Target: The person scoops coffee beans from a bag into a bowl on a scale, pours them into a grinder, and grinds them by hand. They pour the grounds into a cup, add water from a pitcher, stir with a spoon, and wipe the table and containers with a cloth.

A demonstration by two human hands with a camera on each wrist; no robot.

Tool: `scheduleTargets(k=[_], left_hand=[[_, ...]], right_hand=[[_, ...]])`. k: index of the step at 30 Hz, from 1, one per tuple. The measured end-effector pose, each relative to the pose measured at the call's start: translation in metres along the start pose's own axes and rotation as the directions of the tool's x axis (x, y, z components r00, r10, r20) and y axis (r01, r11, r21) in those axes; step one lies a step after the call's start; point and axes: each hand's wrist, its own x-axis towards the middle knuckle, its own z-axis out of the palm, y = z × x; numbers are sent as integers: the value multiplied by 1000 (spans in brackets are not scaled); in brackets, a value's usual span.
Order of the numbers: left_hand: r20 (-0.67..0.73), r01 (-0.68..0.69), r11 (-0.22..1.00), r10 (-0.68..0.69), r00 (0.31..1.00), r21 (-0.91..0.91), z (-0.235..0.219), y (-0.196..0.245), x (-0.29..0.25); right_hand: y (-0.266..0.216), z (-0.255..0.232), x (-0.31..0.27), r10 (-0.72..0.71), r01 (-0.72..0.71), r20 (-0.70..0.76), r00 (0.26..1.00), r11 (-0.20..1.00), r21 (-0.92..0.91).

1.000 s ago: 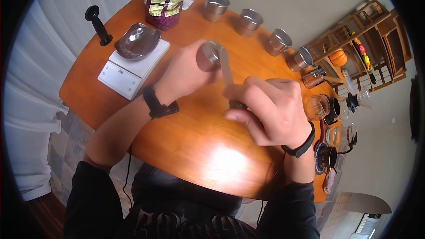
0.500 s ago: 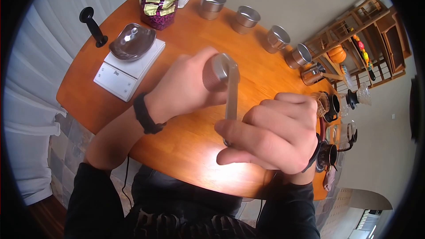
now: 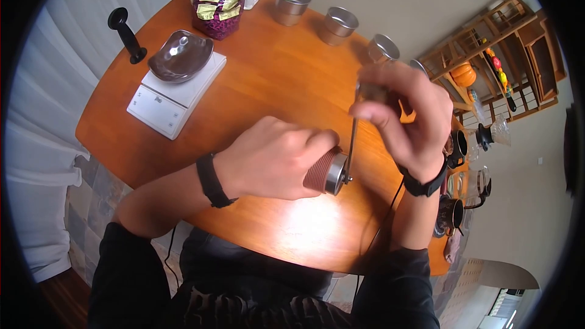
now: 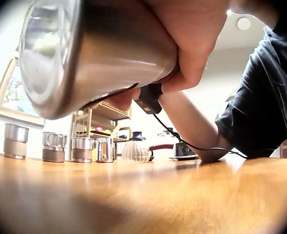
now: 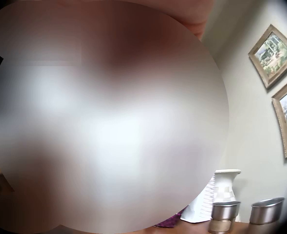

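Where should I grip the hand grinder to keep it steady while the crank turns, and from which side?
Probably around the ribbed brown band of the hand grinder, from the person's left, where the left hand holds it. The round body suits a wrapped grip, and its crank arm, gripped by the right hand, sits on the right-facing end, so the band should stay clear of its swing.

at the far-left corner of the wooden table (image 3: pixel 274 67), a purple bag (image 3: pixel 220 9) with pale yellow labels; near the left edge, a white digital scale (image 3: pixel 157 111) under a glossy dark dish (image 3: pixel 181 56). along the far edge, spaced steel cups (image 3: pixel 339 26). by the right edge, a black cup (image 3: pixel 450 212); at its near corner, a pink cloth (image 3: pixel 452 248). beyond, wooden shelves (image 3: pixel 536 61).
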Motion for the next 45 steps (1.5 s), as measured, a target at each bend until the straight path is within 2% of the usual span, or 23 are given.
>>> scheduleTargets(k=[3,6,8,12,15,16,18,19,20,23,24,27,33,36,38,39,40,43,45], left_hand=[[-73,3,996,-10,997,-93,-4,0,1],[-138,5,985,-29,990,-170,-12,3,3],[-173,-7,982,-26,985,-188,-18,0,3],[-266,96,959,-169,949,-267,-33,-6,5],[-355,100,935,-226,907,-339,-37,-17,9],[-360,147,876,-335,871,-460,-38,-16,11],[-242,277,707,-538,807,-651,-44,-25,11],[-164,332,600,-623,765,-728,-46,-30,11],[-182,310,640,-583,792,-703,-42,-36,12],[-55,386,565,-611,790,-729,-32,-33,11],[-51,386,563,-609,792,-731,-24,-31,10],[-125,325,802,-439,890,-501,-8,-23,6],[-5,243,928,-255,967,-281,5,-6,0],[113,246,934,-223,968,-260,5,-7,-3],[99,131,986,-121,988,-107,9,-3,-3],[98,72,997,-69,993,-27,9,-1,-3],[3,28,1000,-28,1000,13,8,0,-4],[-95,-23,1000,23,995,-1,0,0,-2],[-169,-44,997,32,985,-68,-6,0,0]], right_hand=[[17,6,-7,199,-199,-3,980,980,4],[25,9,-9,289,-291,34,957,954,68],[25,6,-9,294,-294,35,955,956,4],[27,-4,-12,234,-228,59,970,969,-93],[21,-17,-11,250,-244,127,960,968,-62],[16,-18,-9,222,-221,137,965,975,-25],[4,-21,-4,163,-173,156,974,984,51],[0,-18,-2,75,-92,161,984,991,96],[-6,-15,0,47,-65,170,984,992,107],[-22,-10,0,-10,-33,194,981,976,217],[-26,-9,-2,-48,-8,204,978,964,265],[-43,-5,-3,-148,74,216,965,945,319],[-62,5,-4,-217,178,159,963,957,229],[-49,1,-2,-221,191,164,961,965,182],[-25,-4,2,-234,203,171,957,962,180],[-16,-2,2,-201,174,118,972,963,208],[-8,1,3,-168,148,64,984,960,238],[10,-9,-1,43,-51,45,998,982,181],[12,-8,-5,260,-270,83,962,952,143]])
